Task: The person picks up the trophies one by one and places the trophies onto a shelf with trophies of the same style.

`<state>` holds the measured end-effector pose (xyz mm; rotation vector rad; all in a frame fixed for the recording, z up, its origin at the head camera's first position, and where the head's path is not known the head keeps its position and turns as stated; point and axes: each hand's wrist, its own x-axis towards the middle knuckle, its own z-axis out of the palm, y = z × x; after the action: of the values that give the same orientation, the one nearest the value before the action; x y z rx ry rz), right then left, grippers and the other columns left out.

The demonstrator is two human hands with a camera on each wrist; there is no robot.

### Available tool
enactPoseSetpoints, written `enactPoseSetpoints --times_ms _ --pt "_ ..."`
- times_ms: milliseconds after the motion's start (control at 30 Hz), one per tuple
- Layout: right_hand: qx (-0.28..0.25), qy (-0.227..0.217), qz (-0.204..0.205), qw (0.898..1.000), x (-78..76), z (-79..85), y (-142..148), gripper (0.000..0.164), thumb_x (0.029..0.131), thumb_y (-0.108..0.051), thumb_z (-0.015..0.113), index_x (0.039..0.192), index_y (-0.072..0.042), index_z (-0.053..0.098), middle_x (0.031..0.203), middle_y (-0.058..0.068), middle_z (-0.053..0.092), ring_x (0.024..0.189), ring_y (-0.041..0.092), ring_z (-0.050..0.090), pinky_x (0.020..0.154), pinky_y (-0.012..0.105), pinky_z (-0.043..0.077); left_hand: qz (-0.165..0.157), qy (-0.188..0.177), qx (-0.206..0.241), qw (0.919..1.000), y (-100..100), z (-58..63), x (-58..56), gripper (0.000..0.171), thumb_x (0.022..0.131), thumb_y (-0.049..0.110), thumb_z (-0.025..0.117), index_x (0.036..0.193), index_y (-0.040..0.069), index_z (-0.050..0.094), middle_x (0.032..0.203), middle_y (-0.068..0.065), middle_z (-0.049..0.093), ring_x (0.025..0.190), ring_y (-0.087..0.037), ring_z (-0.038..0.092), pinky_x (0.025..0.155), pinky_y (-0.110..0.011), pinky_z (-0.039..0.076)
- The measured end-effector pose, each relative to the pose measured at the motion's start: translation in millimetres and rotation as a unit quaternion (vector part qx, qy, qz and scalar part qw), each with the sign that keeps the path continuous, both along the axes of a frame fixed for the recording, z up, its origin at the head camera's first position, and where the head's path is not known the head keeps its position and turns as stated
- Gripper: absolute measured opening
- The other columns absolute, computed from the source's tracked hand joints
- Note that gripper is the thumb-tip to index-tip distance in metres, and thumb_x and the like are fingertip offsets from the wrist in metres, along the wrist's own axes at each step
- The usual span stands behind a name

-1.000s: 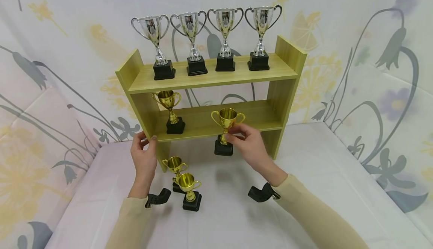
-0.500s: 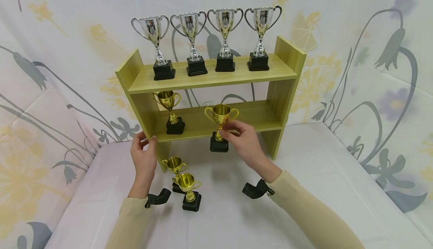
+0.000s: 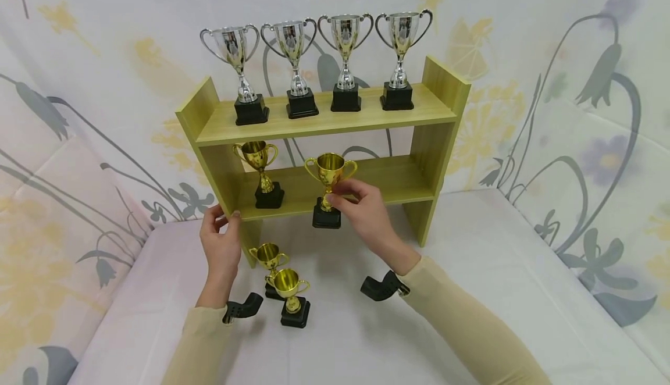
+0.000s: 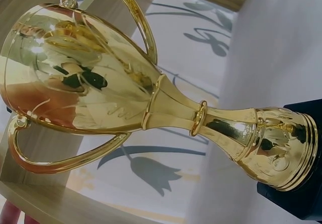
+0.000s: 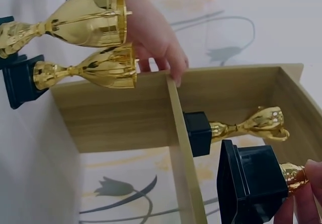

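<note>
My right hand (image 3: 366, 215) pinches a gold trophy cup (image 3: 330, 170) by its stem, just above the black base. It is upright, in front of the middle board of the wooden shelf (image 3: 335, 122), its base apart from the board in the right wrist view. My left hand (image 3: 221, 245) grips the shelf's left side near that board, the thumb at the front edge. Another gold trophy (image 3: 256, 155) stands at the left of the middle board. Two more gold trophies, one nearer (image 3: 288, 283) and one behind (image 3: 268, 254), stand on the table by my left wrist.
Several silver trophies (image 3: 345, 36) with black bases stand in a row on the top board. The shelf's right side panel (image 3: 434, 164) rises at the far end. White cloth with a flower print hangs behind, and a pale cloth (image 3: 460, 292) covers the table.
My right hand has carried the gold trophy left and up, closer to the middle board. My left hand stays on the shelf's side.
</note>
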<state>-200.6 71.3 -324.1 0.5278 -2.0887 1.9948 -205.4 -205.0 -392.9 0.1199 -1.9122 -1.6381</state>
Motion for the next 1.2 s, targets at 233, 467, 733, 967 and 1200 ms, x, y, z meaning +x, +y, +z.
enactPoseSetpoints --times_ms 233,467,733,967,1200 --pt "-0.005 0.010 0.003 1.000 -3.3 0.3 -6.9 0.018 0.090 -0.005 0.071 0.106 0.004 0.070 0.103 0.013 0.068 0.099 0.022 0.064 0.087 0.032 0.053 -0.002 -0.007 -0.009 0.9999 0.4 0.5 1.6 0.032 0.100 0.017 0.057 0.129 0.004 0.057 0.111 0.007 0.052 0.104 -0.011 0.052 0.085 -0.027 0.050" --pt "0.004 -0.001 -0.002 1.000 -7.4 -0.2 -12.1 0.021 0.091 -0.009 0.071 0.109 0.002 0.070 0.108 0.013 0.068 0.104 0.024 0.063 0.084 0.032 0.052 0.000 -0.010 -0.007 0.9999 -0.1 -1.2 0.4 0.032 0.099 0.016 0.057 0.129 0.004 0.057 0.111 0.006 0.052 0.104 -0.012 0.052 0.082 -0.024 0.050" --pt "0.009 -0.001 -0.009 1.000 -15.5 2.7 -19.2 0.025 0.092 -0.010 0.069 0.114 0.002 0.071 0.112 0.013 0.068 0.108 0.024 0.062 0.086 0.035 0.052 0.006 -0.006 -0.012 0.9999 0.6 0.7 1.3 0.032 0.100 0.017 0.058 0.128 0.003 0.058 0.110 0.006 0.053 0.103 -0.011 0.052 0.082 -0.023 0.050" --pt "0.013 0.011 -0.015 1.000 -24.2 1.6 -23.0 0.023 0.092 -0.008 0.069 0.113 0.001 0.072 0.109 0.012 0.070 0.106 0.023 0.062 0.084 0.033 0.052 0.007 -0.017 -0.012 0.9998 0.8 1.6 2.0 0.033 0.100 0.019 0.058 0.130 0.004 0.057 0.110 0.009 0.052 0.104 -0.011 0.052 0.091 -0.036 0.052" --pt "0.004 0.019 -0.017 1.000 -30.6 0.8 -25.8 0.021 0.091 -0.007 0.069 0.111 0.001 0.073 0.106 0.011 0.070 0.104 0.021 0.062 0.084 0.032 0.052 0.007 -0.019 -0.010 0.9997 0.1 0.5 0.9 0.034 0.100 0.018 0.058 0.131 0.004 0.056 0.111 0.008 0.052 0.104 -0.010 0.051 0.090 -0.036 0.052"
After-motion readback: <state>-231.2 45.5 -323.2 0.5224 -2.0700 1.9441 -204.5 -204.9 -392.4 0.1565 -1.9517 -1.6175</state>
